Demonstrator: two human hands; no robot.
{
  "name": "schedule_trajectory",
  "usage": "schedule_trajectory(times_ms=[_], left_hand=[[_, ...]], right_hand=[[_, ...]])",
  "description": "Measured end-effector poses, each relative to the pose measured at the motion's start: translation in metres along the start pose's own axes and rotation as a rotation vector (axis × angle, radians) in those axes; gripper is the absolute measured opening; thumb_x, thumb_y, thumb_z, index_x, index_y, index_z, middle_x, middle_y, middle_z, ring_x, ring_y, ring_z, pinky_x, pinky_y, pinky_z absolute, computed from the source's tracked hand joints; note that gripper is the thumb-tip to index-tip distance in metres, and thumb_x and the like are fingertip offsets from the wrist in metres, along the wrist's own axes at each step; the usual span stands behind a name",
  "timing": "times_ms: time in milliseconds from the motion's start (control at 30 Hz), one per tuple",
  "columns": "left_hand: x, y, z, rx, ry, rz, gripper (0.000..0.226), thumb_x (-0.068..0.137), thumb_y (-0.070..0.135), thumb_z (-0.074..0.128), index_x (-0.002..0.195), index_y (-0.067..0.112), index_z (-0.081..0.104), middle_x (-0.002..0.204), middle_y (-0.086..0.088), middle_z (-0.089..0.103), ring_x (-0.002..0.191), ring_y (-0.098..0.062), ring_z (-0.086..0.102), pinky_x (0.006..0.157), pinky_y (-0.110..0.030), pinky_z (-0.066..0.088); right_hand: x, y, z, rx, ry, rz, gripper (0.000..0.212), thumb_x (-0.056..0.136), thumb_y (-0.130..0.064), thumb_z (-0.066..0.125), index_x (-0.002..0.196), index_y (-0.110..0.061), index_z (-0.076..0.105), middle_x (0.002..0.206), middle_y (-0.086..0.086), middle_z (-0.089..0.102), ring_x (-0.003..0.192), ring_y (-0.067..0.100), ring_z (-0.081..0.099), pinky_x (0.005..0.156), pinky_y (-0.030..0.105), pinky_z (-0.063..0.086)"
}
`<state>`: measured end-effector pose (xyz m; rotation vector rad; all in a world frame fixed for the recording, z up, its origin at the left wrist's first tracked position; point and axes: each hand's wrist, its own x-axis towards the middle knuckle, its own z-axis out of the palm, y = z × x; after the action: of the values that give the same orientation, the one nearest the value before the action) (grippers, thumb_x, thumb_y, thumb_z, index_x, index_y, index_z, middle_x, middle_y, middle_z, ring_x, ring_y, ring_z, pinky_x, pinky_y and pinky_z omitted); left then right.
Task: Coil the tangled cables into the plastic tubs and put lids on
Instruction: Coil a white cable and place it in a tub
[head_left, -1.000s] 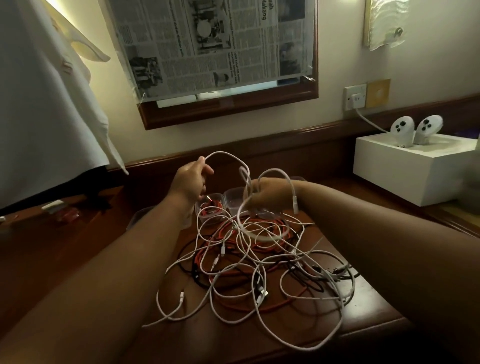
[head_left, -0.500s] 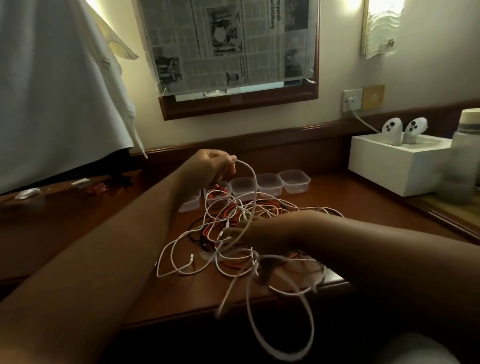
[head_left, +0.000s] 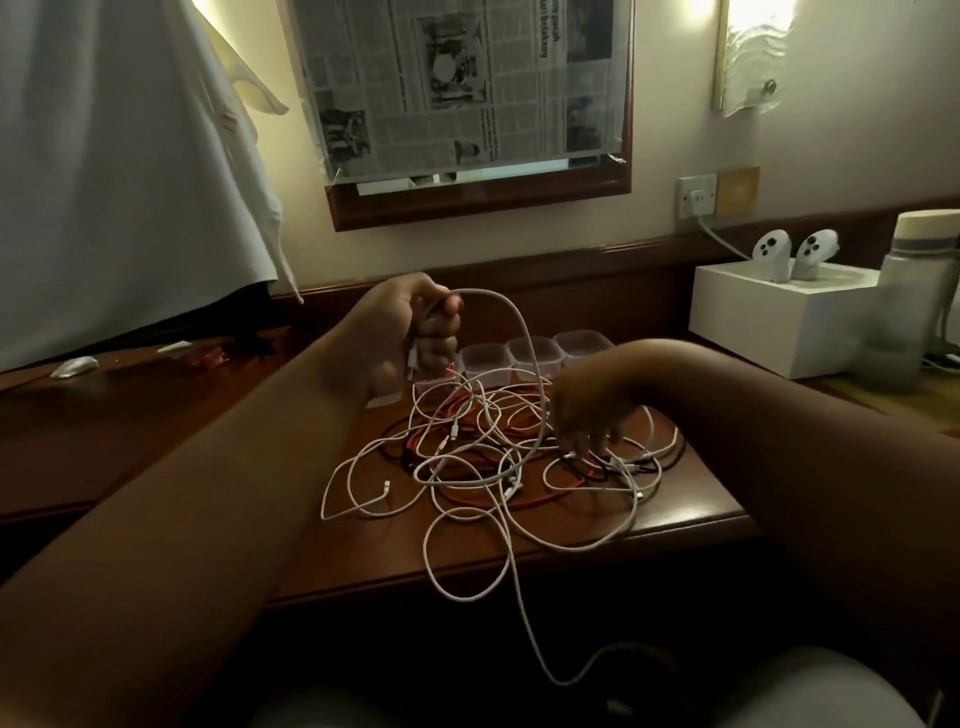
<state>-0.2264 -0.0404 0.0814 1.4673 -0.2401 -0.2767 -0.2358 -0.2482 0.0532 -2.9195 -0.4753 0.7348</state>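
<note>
A tangle of white, orange and black cables (head_left: 483, 457) lies on the wooden desk (head_left: 691, 512). My left hand (head_left: 415, 327) is raised above the pile's far left side and grips a white cable (head_left: 524, 338), which arcs down into the tangle. One white loop hangs over the desk's front edge towards my lap. My right hand (head_left: 592, 410) hovers over the right side of the pile, fingers curled downward with the tips at the cables; whether it holds one is unclear. Several clear plastic tubs (head_left: 535, 351) stand in a row behind the pile, without lids.
A white box (head_left: 769, 322) with two white controllers (head_left: 795, 252) stands at the back right, next to a pale bottle (head_left: 914, 301). A white garment (head_left: 119, 171) hangs at the left. Small wrappers (head_left: 75, 366) lie on the lower desk at left.
My right hand moved from the front of the pile up and right onto its right side. My left hand closed tighter on the white cable. A loop dropped lower over the desk edge.
</note>
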Motion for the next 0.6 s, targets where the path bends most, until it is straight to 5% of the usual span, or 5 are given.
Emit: schedule_trajectory(times_ms=[167, 300, 400, 533, 600], left_hand=[[-0.004, 0.011, 0.015, -0.233, 0.026, 0.054, 0.033, 0.097, 0.025, 0.042, 0.079, 0.013, 0.066, 0.082, -0.004, 0.058, 0.076, -0.015, 0.057, 0.069, -0.027, 0.049], [-0.003, 0.014, 0.032, -0.268, 0.105, 0.119, 0.028, 0.097, 0.023, 0.046, 0.099, 0.012, 0.072, 0.125, -0.014, 0.061, 0.121, -0.027, 0.054, 0.101, -0.042, 0.046], [0.0, 0.01, 0.04, -0.259, 0.097, 0.109, 0.03, 0.099, 0.023, 0.044, 0.103, 0.013, 0.072, 0.132, -0.017, 0.056, 0.129, -0.03, 0.046, 0.108, -0.047, 0.04], [0.002, 0.006, 0.042, -0.281, 0.115, 0.096, 0.03, 0.1, 0.02, 0.045, 0.103, 0.011, 0.073, 0.135, -0.019, 0.049, 0.139, -0.035, 0.036, 0.092, -0.049, 0.044], [0.001, 0.005, 0.041, -0.269, 0.133, 0.092, 0.029, 0.101, 0.02, 0.045, 0.103, 0.011, 0.072, 0.145, -0.021, 0.042, 0.144, -0.036, 0.03, 0.095, -0.05, 0.043]], right_hand=[[-0.022, 0.004, -0.021, 0.384, 0.362, -0.073, 0.023, 0.099, -0.022, 0.052, 0.087, -0.01, 0.068, 0.075, 0.002, 0.071, 0.058, 0.011, 0.064, 0.054, 0.024, 0.048], [-0.017, 0.001, -0.024, 0.601, 0.879, -0.102, 0.015, 0.093, -0.028, 0.062, 0.087, -0.015, 0.062, 0.08, 0.003, 0.065, 0.065, 0.012, 0.06, 0.054, 0.023, 0.047], [-0.011, -0.011, -0.018, 0.724, 0.876, -0.156, 0.027, 0.092, -0.035, 0.064, 0.107, -0.014, 0.055, 0.094, 0.003, 0.059, 0.075, 0.013, 0.058, 0.056, 0.023, 0.044], [-0.002, -0.021, -0.012, 0.464, 0.799, -0.079, 0.064, 0.092, -0.039, 0.064, 0.143, -0.013, 0.036, 0.137, 0.014, 0.045, 0.106, 0.021, 0.055, 0.068, 0.023, 0.043], [-0.003, -0.025, -0.009, 0.45, 0.837, -0.152, 0.06, 0.094, -0.033, 0.061, 0.144, -0.013, 0.037, 0.142, 0.012, 0.042, 0.117, 0.021, 0.052, 0.078, 0.025, 0.043]])
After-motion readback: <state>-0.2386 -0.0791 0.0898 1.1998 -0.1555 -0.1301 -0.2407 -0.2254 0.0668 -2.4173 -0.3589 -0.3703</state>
